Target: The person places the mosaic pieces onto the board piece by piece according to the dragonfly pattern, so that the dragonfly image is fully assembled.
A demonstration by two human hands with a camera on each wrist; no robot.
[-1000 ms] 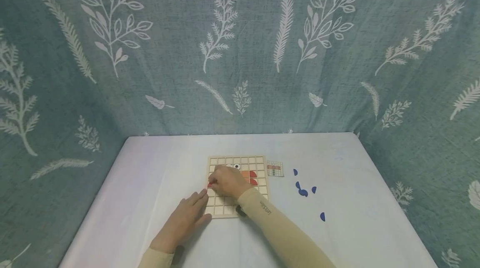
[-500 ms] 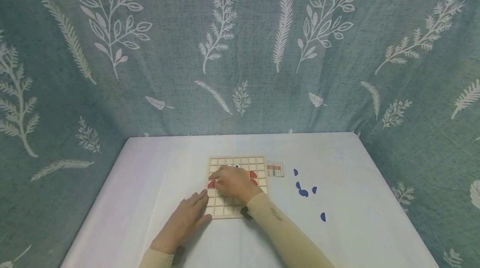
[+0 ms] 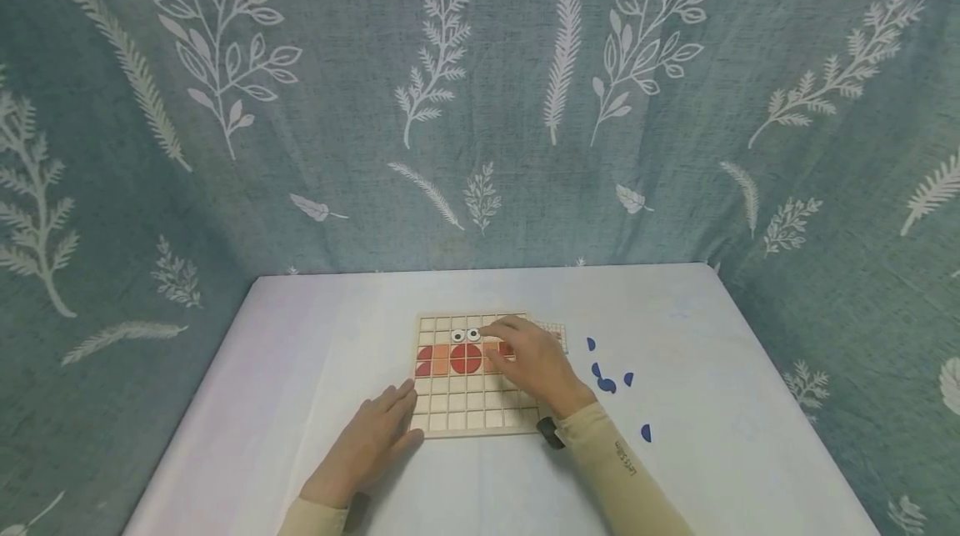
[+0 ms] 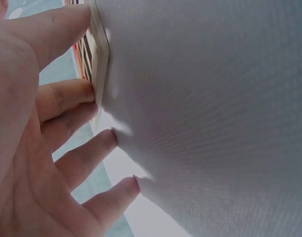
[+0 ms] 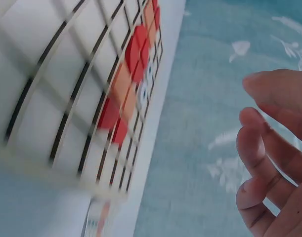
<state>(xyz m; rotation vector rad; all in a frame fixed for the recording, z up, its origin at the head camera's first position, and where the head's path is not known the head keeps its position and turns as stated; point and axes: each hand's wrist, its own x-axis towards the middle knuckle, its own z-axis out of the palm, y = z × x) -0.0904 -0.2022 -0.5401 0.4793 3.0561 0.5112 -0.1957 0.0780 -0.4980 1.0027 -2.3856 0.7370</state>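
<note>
My left hand (image 3: 369, 436), fingers spread, touched the left edge of the grid board (image 3: 457, 404) near the tabletop's (image 3: 300, 353) far edge; my right hand (image 3: 538, 359), thumb and forefinger parted, hovered over the board's right side.

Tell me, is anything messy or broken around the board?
Nothing looks broken or spilled. The blue pieces look messy: they lie scattered on the white table right of the board, while the red pieces sit in its squares.
</note>
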